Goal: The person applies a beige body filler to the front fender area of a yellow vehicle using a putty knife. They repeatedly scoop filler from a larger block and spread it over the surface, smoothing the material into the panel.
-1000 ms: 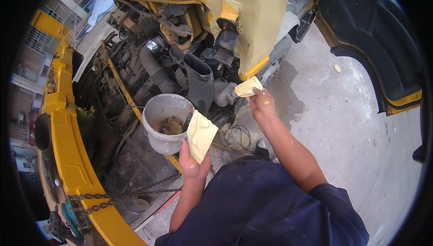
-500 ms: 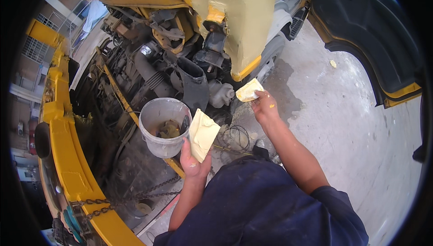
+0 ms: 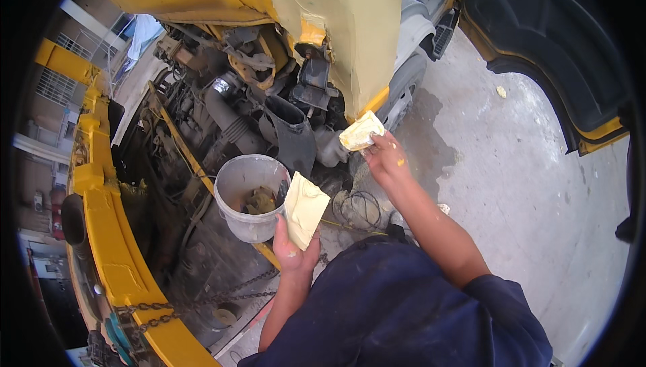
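Observation:
My left hand (image 3: pixel 294 256) grips a flat mixing board (image 3: pixel 305 213) coated with a thick layer of cream-coloured body filler. My right hand (image 3: pixel 390 160) pinches a filler spreader (image 3: pixel 362 131) between thumb and fingers; cream paste smears its face, and a yellow spot marks the back of the hand. In the view the spreader overlaps the lower tip of a vehicle body panel (image 3: pixel 353 37), which is covered with dull cream filler and yellow at its edge. Whether spreader and panel touch, I cannot tell.
A grey bucket (image 3: pixel 250 227) with rags or tools inside stands left of the board. Beyond it lie exposed engine parts (image 3: pixel 225 111). A yellow beam (image 3: pixel 111 246) with a chain (image 3: pixel 158 318) runs along the left. At right hangs an open dark door (image 3: pixel 538 44) above concrete floor (image 3: pixel 525 232).
My right hand has shifted slightly left and the spreader now overlaps the panel's lower tip. The view has turned a little; my left hand still holds the board near the bucket.

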The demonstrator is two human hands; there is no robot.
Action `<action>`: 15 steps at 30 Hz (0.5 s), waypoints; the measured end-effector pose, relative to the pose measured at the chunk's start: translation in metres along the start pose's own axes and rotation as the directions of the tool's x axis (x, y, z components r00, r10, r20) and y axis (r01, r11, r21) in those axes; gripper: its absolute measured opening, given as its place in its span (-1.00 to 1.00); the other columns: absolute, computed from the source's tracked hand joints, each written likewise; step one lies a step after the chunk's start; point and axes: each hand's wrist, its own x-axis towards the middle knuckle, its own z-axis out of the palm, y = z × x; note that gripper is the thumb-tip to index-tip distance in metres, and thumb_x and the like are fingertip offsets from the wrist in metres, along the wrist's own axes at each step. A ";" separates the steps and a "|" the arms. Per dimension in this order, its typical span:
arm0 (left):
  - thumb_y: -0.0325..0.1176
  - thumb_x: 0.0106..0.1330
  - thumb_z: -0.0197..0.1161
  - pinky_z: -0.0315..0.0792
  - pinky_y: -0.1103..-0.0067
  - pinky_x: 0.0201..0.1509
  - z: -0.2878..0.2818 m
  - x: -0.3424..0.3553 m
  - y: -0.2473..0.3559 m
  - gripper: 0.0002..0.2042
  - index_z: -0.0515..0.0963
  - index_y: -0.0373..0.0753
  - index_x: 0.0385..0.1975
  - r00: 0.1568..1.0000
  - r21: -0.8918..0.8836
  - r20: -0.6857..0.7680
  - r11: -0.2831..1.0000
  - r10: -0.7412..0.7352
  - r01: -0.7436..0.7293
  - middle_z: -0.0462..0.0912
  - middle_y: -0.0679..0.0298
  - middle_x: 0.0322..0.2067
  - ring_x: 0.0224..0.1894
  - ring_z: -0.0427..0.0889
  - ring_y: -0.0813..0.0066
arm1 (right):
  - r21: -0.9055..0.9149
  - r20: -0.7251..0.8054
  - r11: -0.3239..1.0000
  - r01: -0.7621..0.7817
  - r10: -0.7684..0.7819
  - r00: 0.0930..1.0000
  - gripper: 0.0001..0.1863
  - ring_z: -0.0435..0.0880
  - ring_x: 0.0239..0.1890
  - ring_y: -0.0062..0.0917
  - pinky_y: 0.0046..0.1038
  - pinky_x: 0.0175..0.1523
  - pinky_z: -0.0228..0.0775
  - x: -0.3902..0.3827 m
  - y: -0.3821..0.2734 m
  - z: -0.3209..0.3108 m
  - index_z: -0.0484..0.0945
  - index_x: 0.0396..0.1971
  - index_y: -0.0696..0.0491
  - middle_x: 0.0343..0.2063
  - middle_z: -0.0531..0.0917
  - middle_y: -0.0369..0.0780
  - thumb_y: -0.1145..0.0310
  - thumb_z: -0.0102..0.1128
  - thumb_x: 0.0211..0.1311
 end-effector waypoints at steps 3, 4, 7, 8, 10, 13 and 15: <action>0.09 0.79 -0.10 0.55 0.28 0.27 0.002 0.003 -0.001 -0.39 0.43 -0.28 0.52 0.998 0.018 0.057 1.000 0.000 -0.001 0.68 0.15 0.36 0.32 0.71 0.20 | -0.020 0.064 0.998 0.056 -0.055 0.996 -0.57 0.73 0.27 -0.34 -0.21 0.41 0.57 -0.038 -0.022 0.012 0.50 0.36 0.17 0.24 0.71 -0.12 0.56 0.17 0.56; 0.10 0.78 -0.06 0.57 0.31 0.16 0.017 0.004 -0.004 -0.40 0.43 -0.26 0.52 1.000 0.061 0.014 0.998 0.007 -0.008 0.70 0.17 0.33 0.27 0.73 0.24 | -0.068 0.106 0.993 0.093 -0.085 0.991 -0.59 0.73 0.27 -0.34 -0.21 0.42 0.56 -0.052 -0.032 0.021 0.52 0.34 0.17 0.23 0.72 -0.13 0.56 0.18 0.56; 0.11 0.77 -0.04 0.59 0.33 0.05 0.037 0.012 -0.010 -0.40 0.43 -0.24 0.52 1.000 0.116 -0.005 0.993 -0.003 0.003 0.71 0.19 0.30 0.21 0.75 0.28 | -0.160 0.251 0.974 0.161 -0.118 0.961 -0.66 0.72 0.27 -0.42 -0.26 0.43 0.53 -0.094 -0.052 0.040 0.64 0.26 0.19 0.18 0.77 -0.17 0.53 0.25 0.56; 0.11 0.77 -0.04 0.59 0.33 0.05 0.041 0.015 -0.012 -0.40 0.43 -0.24 0.52 1.000 0.123 0.008 0.992 -0.017 0.016 0.71 0.19 0.31 0.20 0.75 0.27 | -0.256 0.280 0.942 0.216 -0.142 0.949 -0.65 0.73 0.23 -0.45 -0.30 0.41 0.54 -0.105 -0.054 0.041 0.63 0.28 0.20 0.16 0.77 -0.19 0.54 0.24 0.58; 0.07 0.78 -0.04 0.59 0.33 0.04 0.046 0.021 -0.018 -0.43 0.44 -0.24 0.51 0.997 0.129 0.068 0.991 -0.031 0.021 0.72 0.19 0.29 0.19 0.75 0.28 | -0.429 0.344 0.843 0.325 -0.180 0.922 -0.64 0.75 0.15 -0.49 -0.38 0.37 0.56 -0.126 -0.058 0.046 0.63 0.31 0.22 0.11 0.77 -0.22 0.55 0.22 0.61; -0.02 0.80 -0.05 0.55 0.25 0.35 0.043 0.030 -0.022 -0.42 0.40 -0.39 0.51 0.977 0.044 0.209 0.998 -0.052 0.044 0.65 0.04 0.37 0.35 0.69 0.14 | -0.618 0.513 0.602 0.506 -0.178 0.840 -0.62 0.73 0.16 -0.49 -0.38 0.33 0.55 -0.146 -0.069 0.051 0.65 0.33 0.20 0.08 0.78 -0.21 0.50 0.28 0.60; 0.01 0.78 -0.02 0.61 0.28 0.20 0.054 0.030 -0.026 -0.45 0.45 -0.29 0.49 0.992 0.129 0.123 0.992 -0.030 0.014 0.71 0.14 0.30 0.26 0.74 0.23 | -0.649 0.657 0.342 0.680 -0.198 0.727 -0.63 0.74 0.15 -0.43 -0.35 0.29 0.56 -0.148 -0.075 0.049 0.69 0.31 0.13 0.07 0.79 -0.18 0.49 0.30 0.58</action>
